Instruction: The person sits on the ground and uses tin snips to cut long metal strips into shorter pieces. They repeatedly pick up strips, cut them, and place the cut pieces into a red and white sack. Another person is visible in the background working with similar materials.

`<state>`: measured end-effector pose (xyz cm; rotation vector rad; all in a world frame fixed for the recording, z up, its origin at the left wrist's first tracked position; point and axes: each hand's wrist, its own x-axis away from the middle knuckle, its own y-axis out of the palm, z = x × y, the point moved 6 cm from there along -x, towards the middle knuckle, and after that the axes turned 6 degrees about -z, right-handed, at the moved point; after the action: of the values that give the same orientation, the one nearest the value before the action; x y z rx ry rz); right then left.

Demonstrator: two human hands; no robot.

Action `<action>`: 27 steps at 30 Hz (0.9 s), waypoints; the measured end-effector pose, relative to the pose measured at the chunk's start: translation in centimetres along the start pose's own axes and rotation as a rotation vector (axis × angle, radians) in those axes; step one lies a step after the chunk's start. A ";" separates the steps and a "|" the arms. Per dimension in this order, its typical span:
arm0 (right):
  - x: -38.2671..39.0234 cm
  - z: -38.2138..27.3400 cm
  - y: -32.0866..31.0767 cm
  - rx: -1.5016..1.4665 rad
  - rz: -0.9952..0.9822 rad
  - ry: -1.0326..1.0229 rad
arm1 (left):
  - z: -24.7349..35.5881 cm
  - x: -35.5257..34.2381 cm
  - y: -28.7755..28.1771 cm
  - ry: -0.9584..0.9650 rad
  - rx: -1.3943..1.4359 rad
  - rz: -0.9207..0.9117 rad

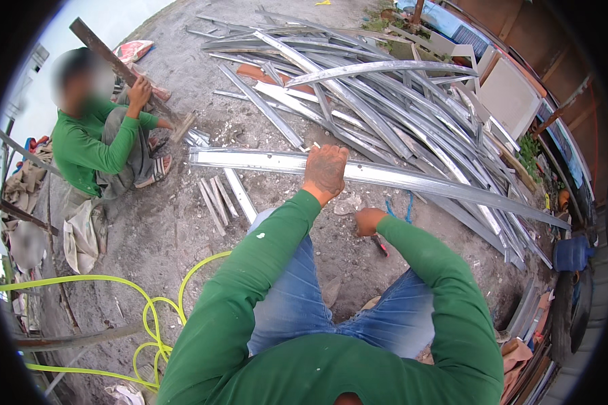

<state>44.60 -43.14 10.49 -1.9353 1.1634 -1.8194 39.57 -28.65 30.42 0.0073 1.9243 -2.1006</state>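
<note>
A long silver metal channel [412, 177] lies crosswise in front of my knees, its left end near the other person's feet. My left hand [325, 169] is closed around it near its middle, knuckles up. My right hand [369, 221] is below the channel, a little to the right of my left hand, with its fingers curled in. From under that hand shows a red-and-black tool handle [383, 248]; the tool's working end is hidden. A bit of blue cord [409, 206] lies on the ground beside my right wrist.
Beyond the channel spreads a large heap of metal channels [385, 101]. Short metal strips [214, 204] lie at left of my knee. A crouching person [88, 148] in green holds a wooden plank [108, 57]. A yellow-green hose [157, 317] loops at lower left. A blue jug [571, 254] stands right.
</note>
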 end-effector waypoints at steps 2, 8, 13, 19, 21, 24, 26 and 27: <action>-3.0 5.1 3.3 -0.310 -0.050 0.368 | 0.4 -0.1 -0.5 -0.021 0.010 -0.073; -0.5 4.8 12.6 -0.612 0.159 0.863 | -1.3 1.6 1.0 -0.054 0.031 -0.067; -0.5 6.7 13.3 -0.416 0.019 0.915 | -2.7 1.9 2.6 -0.115 0.029 -0.232; -0.9 7.6 13.4 -0.280 0.067 0.846 | -4.4 1.1 3.0 -0.121 0.030 -0.290; -0.9 6.7 14.0 -0.520 0.195 0.820 | -4.4 0.8 2.4 -0.211 0.019 -0.456; -2.7 7.8 12.4 -0.967 -0.058 0.489 | -2.7 -1.4 0.9 -0.179 0.020 -0.469; -1.8 5.1 10.4 -1.369 0.037 0.584 | -4.2 -2.2 1.3 -0.155 -0.002 -0.389; -1.2 2.2 8.6 -1.599 0.063 0.436 | -5.7 -2.7 1.9 -0.142 -0.026 -0.327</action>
<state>43.50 -48.68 3.49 -1.8295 3.4368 -1.1972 41.43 -22.64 28.44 -0.4799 1.9746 -2.2031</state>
